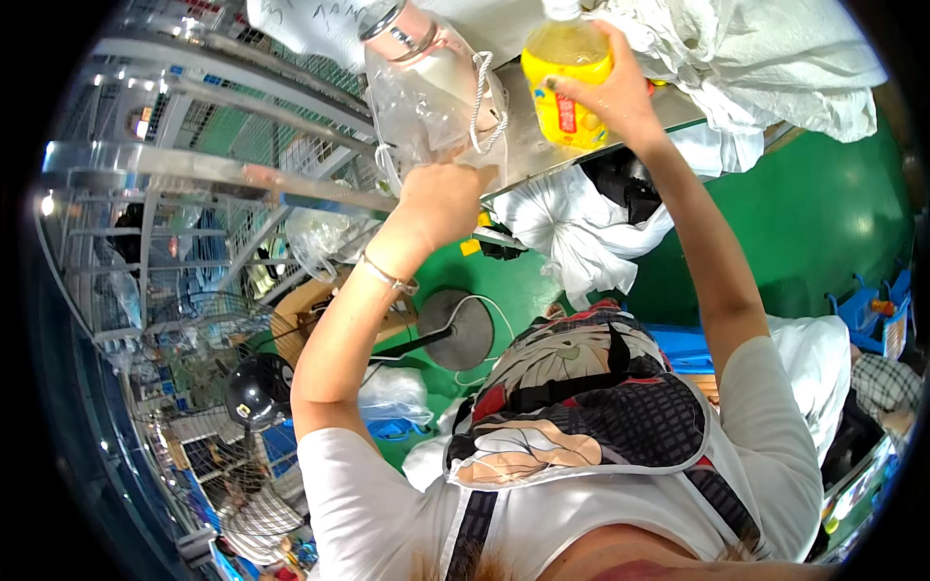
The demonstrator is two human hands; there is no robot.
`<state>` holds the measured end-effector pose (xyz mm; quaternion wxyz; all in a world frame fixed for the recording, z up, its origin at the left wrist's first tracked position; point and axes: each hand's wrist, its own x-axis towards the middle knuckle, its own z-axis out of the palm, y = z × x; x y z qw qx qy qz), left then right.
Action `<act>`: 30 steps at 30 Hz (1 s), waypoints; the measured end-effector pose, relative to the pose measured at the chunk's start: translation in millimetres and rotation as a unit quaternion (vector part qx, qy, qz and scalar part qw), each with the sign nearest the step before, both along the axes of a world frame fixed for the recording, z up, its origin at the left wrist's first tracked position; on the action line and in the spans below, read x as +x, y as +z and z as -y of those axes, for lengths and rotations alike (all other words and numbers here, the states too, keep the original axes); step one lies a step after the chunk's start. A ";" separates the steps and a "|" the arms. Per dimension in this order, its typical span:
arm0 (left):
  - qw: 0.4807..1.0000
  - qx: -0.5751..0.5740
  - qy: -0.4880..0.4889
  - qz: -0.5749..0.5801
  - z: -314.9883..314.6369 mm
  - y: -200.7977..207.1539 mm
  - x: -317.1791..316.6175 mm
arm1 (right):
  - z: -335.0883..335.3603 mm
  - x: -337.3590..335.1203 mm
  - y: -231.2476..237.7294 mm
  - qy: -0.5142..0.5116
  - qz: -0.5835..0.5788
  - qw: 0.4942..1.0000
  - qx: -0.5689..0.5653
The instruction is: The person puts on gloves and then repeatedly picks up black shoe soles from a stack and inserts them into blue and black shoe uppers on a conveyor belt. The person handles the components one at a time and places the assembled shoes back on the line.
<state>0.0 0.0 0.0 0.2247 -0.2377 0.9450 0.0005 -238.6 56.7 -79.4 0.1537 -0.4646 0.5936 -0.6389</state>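
My right hand [620, 95] is wrapped round a drink bottle [565, 92] with a yellow label, a white cap and pale liquid inside. It is held upright over the metal tabletop [524, 145]. To its left, a pink and white tumbler [441, 60] stands tilted inside a clear plastic bag [412, 114] with white rope handles [481, 102]. My left hand [444, 201] is closed at the near lower end of this bag, back of the hand up. Its fingertips are partly hidden, and they seem to grip the plastic.
White woven sacks [746, 58] cover the table's far right, and another white sack [572, 228] hangs below its edge. Metal racks [223, 174] stand at left, with a wire fan [237, 387] nearer. A round stand base [455, 329] with a cable sits on the green floor [804, 203].
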 end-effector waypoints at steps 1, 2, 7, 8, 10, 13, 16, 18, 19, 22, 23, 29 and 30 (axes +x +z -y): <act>1.000 0.001 0.002 0.031 -1.2 -1.0 -9.3 | -7.1 -8.2 10.0 -0.001 0.004 1.000 -0.004; 0.998 0.002 0.003 0.063 -1.3 -1.3 -16.4 | -8.8 -20.9 9.9 -0.014 0.004 1.000 0.012; 0.993 0.022 0.050 -0.101 38.5 26.7 14.0 | 2.0 5.4 43.1 0.048 -0.032 0.997 -0.053; 0.994 0.028 0.065 -0.086 39.7 30.6 18.2 | 3.0 10.8 38.8 0.035 -0.011 0.999 -0.029; 0.992 0.039 0.083 -0.092 47.4 35.0 20.3 | 16.9 10.0 22.2 -0.008 -0.029 0.999 -0.035; 0.984 0.061 0.092 -0.143 56.8 28.3 29.9 | 42.9 4.6 -3.5 -0.042 -0.057 0.996 -0.055; 0.977 0.064 0.069 -0.189 55.5 20.3 40.1 | 65.1 9.6 -19.5 -0.077 -0.040 0.996 -0.034; 0.976 0.064 0.100 -0.180 40.9 25.7 33.8 | 75.3 10.1 -30.1 -0.076 -0.024 0.997 0.005; 0.976 0.065 0.120 -0.173 32.1 29.6 33.2 | 77.2 17.0 -34.0 -0.087 -0.047 0.995 0.006; 0.970 0.081 0.102 -0.203 24.4 22.7 42.5 | 75.0 40.3 -37.5 -0.085 -0.074 0.994 -0.013; 0.967 0.085 0.085 -0.224 21.8 20.2 47.6 | 74.9 44.9 -32.3 -0.080 -0.077 0.994 0.006; 0.922 -0.013 0.038 -0.385 -48.3 45.6 4.2 | 56.8 23.3 -39.9 -0.161 -0.166 0.972 0.041; 0.921 0.016 0.030 -0.389 -61.4 48.2 5.8 | 44.7 26.1 -37.8 -0.169 -0.184 0.967 0.058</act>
